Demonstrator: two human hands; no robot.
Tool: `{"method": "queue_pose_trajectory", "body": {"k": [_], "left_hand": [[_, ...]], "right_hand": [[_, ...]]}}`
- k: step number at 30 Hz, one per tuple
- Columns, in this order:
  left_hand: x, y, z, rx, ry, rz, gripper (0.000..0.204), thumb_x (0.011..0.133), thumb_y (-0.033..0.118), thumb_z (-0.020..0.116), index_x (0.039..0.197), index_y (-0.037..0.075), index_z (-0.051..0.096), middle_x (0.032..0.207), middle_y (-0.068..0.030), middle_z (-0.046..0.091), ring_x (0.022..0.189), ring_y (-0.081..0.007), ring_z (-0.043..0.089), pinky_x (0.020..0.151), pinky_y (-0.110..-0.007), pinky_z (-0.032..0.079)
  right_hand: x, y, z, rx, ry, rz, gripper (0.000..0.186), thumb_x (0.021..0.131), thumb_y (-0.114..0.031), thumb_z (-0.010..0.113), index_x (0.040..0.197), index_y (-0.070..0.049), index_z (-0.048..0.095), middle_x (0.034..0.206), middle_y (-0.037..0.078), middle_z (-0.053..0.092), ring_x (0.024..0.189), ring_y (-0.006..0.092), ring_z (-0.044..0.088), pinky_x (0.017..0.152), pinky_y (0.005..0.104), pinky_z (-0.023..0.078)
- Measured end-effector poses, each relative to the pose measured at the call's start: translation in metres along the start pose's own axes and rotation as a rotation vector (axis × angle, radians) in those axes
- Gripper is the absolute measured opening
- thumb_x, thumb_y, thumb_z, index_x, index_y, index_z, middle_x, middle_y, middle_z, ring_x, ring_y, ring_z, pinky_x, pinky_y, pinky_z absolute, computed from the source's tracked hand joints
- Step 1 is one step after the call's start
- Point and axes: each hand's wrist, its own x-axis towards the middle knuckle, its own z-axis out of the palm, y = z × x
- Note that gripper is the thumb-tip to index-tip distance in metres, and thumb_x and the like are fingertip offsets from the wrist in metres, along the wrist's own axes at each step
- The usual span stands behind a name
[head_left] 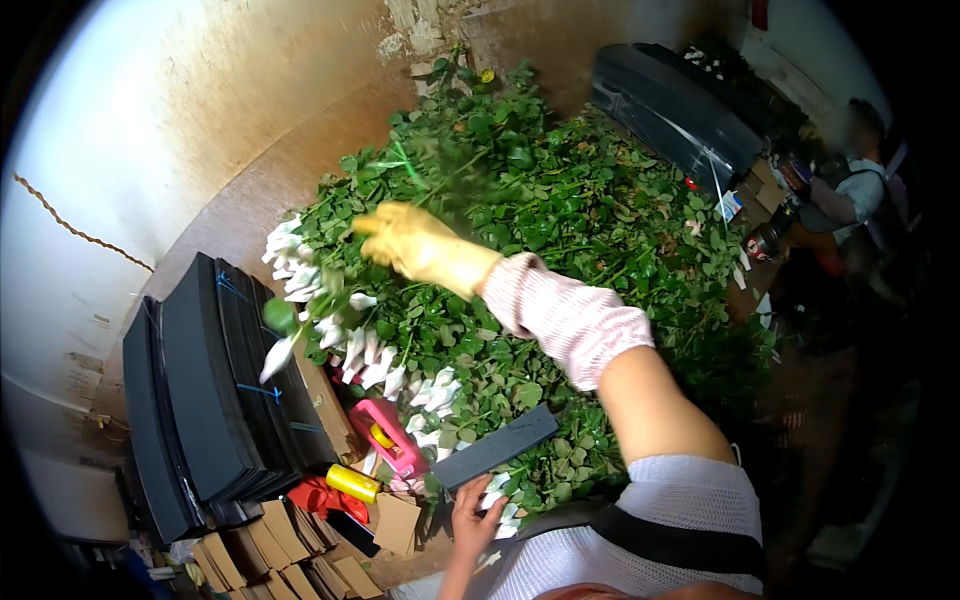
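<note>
My right hand [415,245], in a yellow rubber glove, reaches over a broad heap of leafy green rose stems [580,220]. Its fingers are bent and slightly blurred. They appear closed round the stem of a rose [278,358], whose white-sleeved bud hangs out to the left, smeared by motion. More white-sleeved buds [350,350] line the left side of the heap. Low in the view, my bare left hand [475,515] rests with fingers apart at white-covered buds [505,515]. Just beyond it lies a dark grey rectangular strip [495,445] on the leaves.
At left stand stacked dark sheets [215,380] tied with blue string. Nearby are a pink tape dispenser [388,440], a yellow roll [353,484] and cardboard pieces [285,540]. Far right are a dark wrapped bundle [675,110], a bottle [768,238] and another person [860,190].
</note>
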Motion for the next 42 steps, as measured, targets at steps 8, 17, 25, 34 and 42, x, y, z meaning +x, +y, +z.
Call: {"method": "queue_pose_trajectory", "body": {"k": [8,17,25,34,42], "left_hand": [[0.011,0.007,0.012,0.03,0.147,0.005,0.025,0.089,0.006,0.076,0.113,0.003,0.073,0.103,-0.0051,0.069,0.078,-0.011,0.06,0.066,-0.024,0.048],[0.01,-0.016,0.02,0.353,0.22,0.014,0.021,0.087,0.022,0.078,0.096,0.004,0.071,0.086,-0.014,0.068,0.078,-0.0342,0.067,0.072,-0.043,0.053],[0.008,-0.013,0.02,0.201,0.26,0.046,0.029,0.087,0.023,0.079,0.105,0.003,0.067,0.091,-0.0116,0.068,0.077,-0.0238,0.068,0.067,-0.035,0.054],[0.018,-0.028,0.025,0.123,0.255,0.028,0.032,0.089,0.02,0.077,0.115,0.004,0.068,0.101,-0.0108,0.07,0.08,-0.0219,0.066,0.072,-0.034,0.054],[0.017,-0.011,0.021,0.07,0.214,-0.004,0.035,0.092,0.022,0.076,0.118,0.003,0.063,0.103,-0.0133,0.072,0.09,-0.0223,0.07,0.08,-0.035,0.055]], "right_hand": [[-0.18,-0.038,-0.063,-0.461,-0.301,-0.079,0.038,0.079,-0.002,0.066,0.115,-0.012,0.072,0.093,0.006,0.07,0.079,0.0239,0.069,0.067,0.0397,0.056],[-0.389,-0.067,-0.028,-0.264,-0.302,0.131,0.033,0.083,-0.011,0.069,0.117,-0.011,0.071,0.119,0.012,0.069,0.101,0.028,0.067,0.083,0.0401,0.054],[-0.351,-0.16,-0.064,-0.575,-0.138,0.152,0.053,0.088,-0.017,0.071,0.139,-0.012,0.059,0.134,0.018,0.064,0.126,0.0342,0.06,0.106,0.0439,0.049],[-0.297,-0.159,0.054,-0.415,-0.407,0.244,0.026,0.095,-0.023,0.057,0.112,-0.005,0.064,0.079,0.016,0.074,0.072,0.0339,0.074,0.06,0.0489,0.055],[-0.318,-0.122,0.107,-0.262,-0.586,0.416,0.035,0.097,-0.028,0.051,0.114,-0.005,0.071,0.093,0.015,0.077,0.088,0.0355,0.075,0.082,0.0512,0.055]]}}
